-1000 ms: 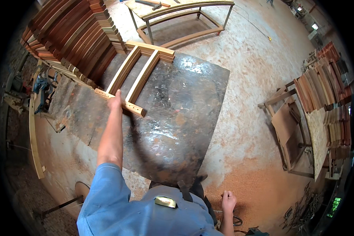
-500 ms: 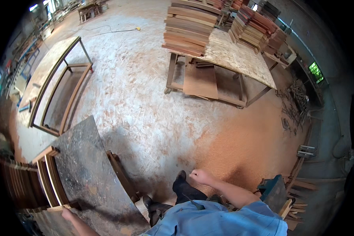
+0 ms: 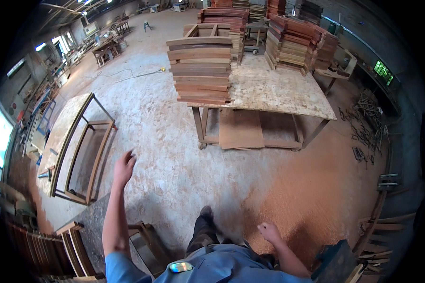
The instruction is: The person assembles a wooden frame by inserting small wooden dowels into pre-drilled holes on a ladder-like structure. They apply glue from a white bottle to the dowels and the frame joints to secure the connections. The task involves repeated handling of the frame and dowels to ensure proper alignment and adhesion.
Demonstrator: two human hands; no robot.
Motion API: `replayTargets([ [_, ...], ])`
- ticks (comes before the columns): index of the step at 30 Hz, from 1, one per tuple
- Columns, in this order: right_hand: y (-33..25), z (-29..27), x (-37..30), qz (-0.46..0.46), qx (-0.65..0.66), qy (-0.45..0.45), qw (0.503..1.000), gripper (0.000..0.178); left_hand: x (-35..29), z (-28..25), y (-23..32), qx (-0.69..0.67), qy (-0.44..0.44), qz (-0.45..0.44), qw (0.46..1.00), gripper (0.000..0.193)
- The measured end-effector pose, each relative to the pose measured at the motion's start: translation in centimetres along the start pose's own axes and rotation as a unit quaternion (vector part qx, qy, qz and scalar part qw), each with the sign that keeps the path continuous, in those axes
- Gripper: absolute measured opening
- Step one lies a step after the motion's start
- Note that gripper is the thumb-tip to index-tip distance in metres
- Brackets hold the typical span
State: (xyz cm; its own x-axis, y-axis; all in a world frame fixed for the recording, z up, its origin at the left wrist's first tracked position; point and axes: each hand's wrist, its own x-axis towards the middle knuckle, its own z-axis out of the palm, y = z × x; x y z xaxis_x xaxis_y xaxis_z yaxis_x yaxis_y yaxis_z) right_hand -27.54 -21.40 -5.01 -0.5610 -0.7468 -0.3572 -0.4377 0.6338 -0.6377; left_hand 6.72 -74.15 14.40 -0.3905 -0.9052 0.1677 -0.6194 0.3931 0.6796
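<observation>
My left hand (image 3: 124,169) is raised ahead of me over the floor, its fingers bent with a gap beside the thumb and nothing visible in them. Below that arm lies the dark, stained tabletop (image 3: 93,225), with slatted wooden frames (image 3: 77,247) at its left. My right hand (image 3: 269,232) hangs low at my right side, closed in a loose fist over the sawdust (image 3: 293,198), with no object showing in it. Ahead stands a wheeled table (image 3: 278,89) bearing a tall stack of curved wooden pieces (image 3: 203,70).
A narrow table (image 3: 66,137) with a hammer-like tool (image 3: 47,174) stands at left. More wood stacks (image 3: 295,45) rise at the back right. Metal clamps (image 3: 368,120) are heaped along the right wall. A cable (image 3: 132,74) crosses the floor. Wood offcuts (image 3: 380,240) lie at lower right.
My left hand has left the wooden frame at the tabletop edge and swung up and forward. The view has tilted up, and the dark tabletop now sits lower left. My right hand stays closed.
</observation>
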Motion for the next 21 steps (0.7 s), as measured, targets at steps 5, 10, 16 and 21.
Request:
replayTargets([
  [5,-1.0,-3.2,-1.0,0.162,0.088,0.094,0.978,0.033,18.9,5.6,12.4,0.058,0.022,0.221,0.973,0.044],
  [10,3.8,1.1,-0.3,0.26,0.235,0.195,0.916,0.025,36.2,10.8,25.3,-0.395,-0.075,-0.003,0.916,0.055],
  [16,1.7,7.0,-0.2,0.311,0.305,0.203,0.877,0.029,45.1,17.0,32.0,-0.559,-0.149,-0.233,0.782,0.081],
  [21,-1.9,7.8,-1.1,0.311,0.415,0.216,0.827,0.026,48.0,19.0,31.6,-0.52,-0.151,-0.207,0.815,0.068],
])
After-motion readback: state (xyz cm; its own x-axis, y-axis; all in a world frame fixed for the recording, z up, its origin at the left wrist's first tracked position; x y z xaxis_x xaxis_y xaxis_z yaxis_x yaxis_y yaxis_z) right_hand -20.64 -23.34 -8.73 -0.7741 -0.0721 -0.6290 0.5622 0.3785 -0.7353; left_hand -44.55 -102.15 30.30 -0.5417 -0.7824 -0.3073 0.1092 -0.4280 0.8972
